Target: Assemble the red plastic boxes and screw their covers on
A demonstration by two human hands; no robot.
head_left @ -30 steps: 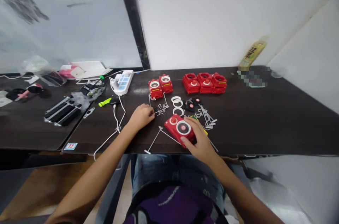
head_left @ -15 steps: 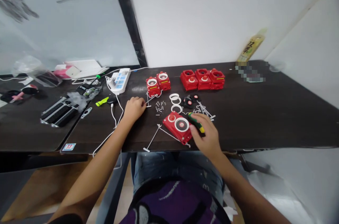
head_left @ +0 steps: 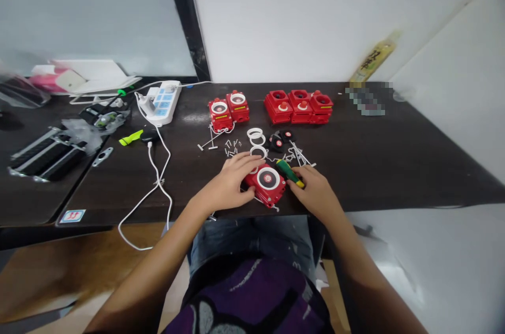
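Observation:
My left hand (head_left: 232, 181) lies on the left end of a red alarm box (head_left: 276, 192), its thumb along the near side and its fingers over the top. That box carries a white ring around a dark round centre. At the box's right side, my right hand (head_left: 315, 189) has its fingers closed at the yellow end of a green-and-yellow screwdriver (head_left: 287, 169); its shaft is not distinguishable. Just beyond the box are white rings (head_left: 255, 133), small screws (head_left: 232, 145), black round parts (head_left: 278, 143) and white metal T-shaped rods (head_left: 303, 156).
Two red boxes with white rings (head_left: 229, 110) stand farther back, beside three without rings (head_left: 300, 107). To the left lie a power strip (head_left: 165, 102), a white cable (head_left: 160, 181), a yellow-green tag (head_left: 131, 138) and black-and-silver blocks (head_left: 47, 152). A yellow bottle (head_left: 371, 63) stands back right.
My left hand has moved right, from beside the screws onto the red box. My right hand has shifted toward the screwdriver's yellow end, uncovering more of its green handle. The view has shifted slightly.

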